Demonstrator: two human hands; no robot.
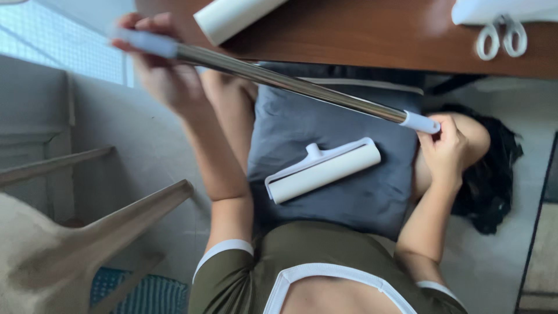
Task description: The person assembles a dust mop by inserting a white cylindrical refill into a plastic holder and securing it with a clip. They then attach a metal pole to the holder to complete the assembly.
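I take the metal pole (290,84) as my landmark, since it runs slantwise across the whole view.

At the pole's far left end I see my left hand (160,70) wrapped shut around the pale plastic grip. The wrist is bent and the pole hangs out a long way from it, so I judge that a loose hold here could let the free length swing and dip.

Below the pole's middle lies the white roller head (322,170), apart from the pole and resting loose on the grey cushion (349,192) across my lap. The cushion is soft and slopes, so I reckon a shift of my knees could roll the head off onto the floor.

Above the pole's middle, on the brown desk (378,40), sits a white paper roll (232,16) near the edge; a careless lift of the pole could knock it off.

At the pole's right end, my right hand (447,148) pinches the white plastic tip between thumb and fingers, closed on it. The grip looks slight, so a twist or pull could make the fingers slip.

Above that right end, white-handled scissors (501,36) lie on the desk, well clear of the pole but within reach of an upward swing.
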